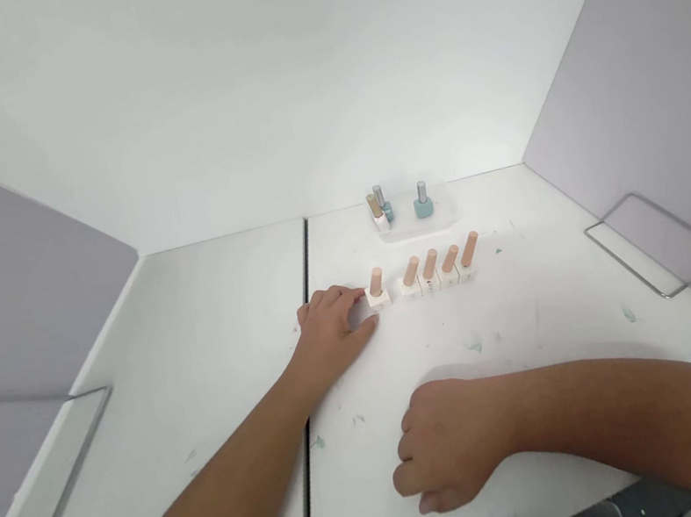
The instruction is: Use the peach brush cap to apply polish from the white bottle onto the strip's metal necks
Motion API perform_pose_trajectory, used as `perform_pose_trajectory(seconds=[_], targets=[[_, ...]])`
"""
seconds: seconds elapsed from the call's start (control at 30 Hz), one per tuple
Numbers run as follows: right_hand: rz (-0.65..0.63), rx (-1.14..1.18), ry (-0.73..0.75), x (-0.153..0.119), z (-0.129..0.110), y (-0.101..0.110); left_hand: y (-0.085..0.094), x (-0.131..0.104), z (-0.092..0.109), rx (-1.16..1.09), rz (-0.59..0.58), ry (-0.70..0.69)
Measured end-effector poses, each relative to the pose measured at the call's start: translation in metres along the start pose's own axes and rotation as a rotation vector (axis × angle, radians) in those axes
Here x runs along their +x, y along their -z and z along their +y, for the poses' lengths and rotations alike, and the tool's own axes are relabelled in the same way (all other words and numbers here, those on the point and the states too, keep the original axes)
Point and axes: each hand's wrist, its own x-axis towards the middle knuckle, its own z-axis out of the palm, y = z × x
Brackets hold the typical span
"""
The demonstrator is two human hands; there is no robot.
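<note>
Five white square-based bottles with pinkish-tan caps, which look like nail polish, stand upright on the white table. One nail polish bottle (377, 290) stands slightly apart at the left of the row. My left hand (333, 329) rests beside it, thumb and forefinger spread at its left side; the forefinger seems to touch its base. Close together to the right are the other nail polish bottles (429, 272). Nearer the front edge lies my right hand (449, 445), its fingers curled into a loose fist. Its palm is hidden, and nothing shows sticking out of it.
Against the back wall, a clear tray (417, 228) holds a teal bottle (423, 206), another teal bottle behind, and a white gold-capped bottle (379, 218). A dark seam (305, 257) divides the tabletop. Wire frames (664, 242) stand at both sides. Pale teal smears mark the surface.
</note>
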Motion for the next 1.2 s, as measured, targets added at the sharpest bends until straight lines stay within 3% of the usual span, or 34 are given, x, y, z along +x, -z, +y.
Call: perform_pose_trajectory(seconds=[0.6,1.2], targets=[[-0.033,-0.008,-0.015,-0.003,-0.002,0.006,-0.003,0.005,-0.004,0.020,0.021,-0.028],[0.076,-0.056,-0.030,0.000,-0.003,-0.008,-0.004,0.006,-0.004,0.007,0.040,-0.066]])
